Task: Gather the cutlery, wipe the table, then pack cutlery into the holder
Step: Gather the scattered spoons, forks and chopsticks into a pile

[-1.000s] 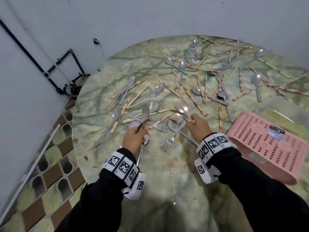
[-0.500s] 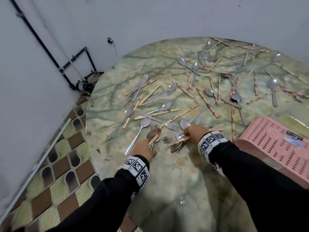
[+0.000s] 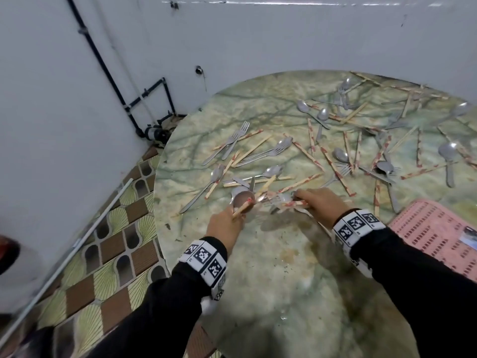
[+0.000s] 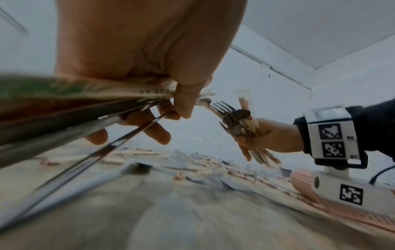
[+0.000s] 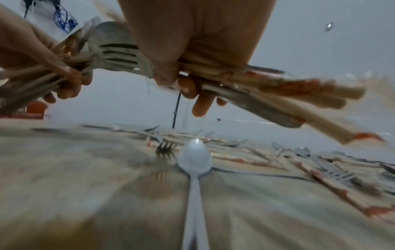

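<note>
Table (image 3: 258,267) — both bundles now lifted, meeting.

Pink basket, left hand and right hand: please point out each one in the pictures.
pink basket (image 3: 428,236), head view, on its perforated surface.
left hand (image 3: 224,227), head view, on the back of the hand.
right hand (image 3: 320,202), head view, on the back of the hand.

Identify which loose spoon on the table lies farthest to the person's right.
The spoon lying alone beyond the pink basket, bowl away from the person; every other loose spoon lies further left.

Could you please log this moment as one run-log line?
phase: gathering | left hand: grips cutlery bundle | right hand: grips cutlery bundle | pink perforated plastic holder: unpacked
</note>
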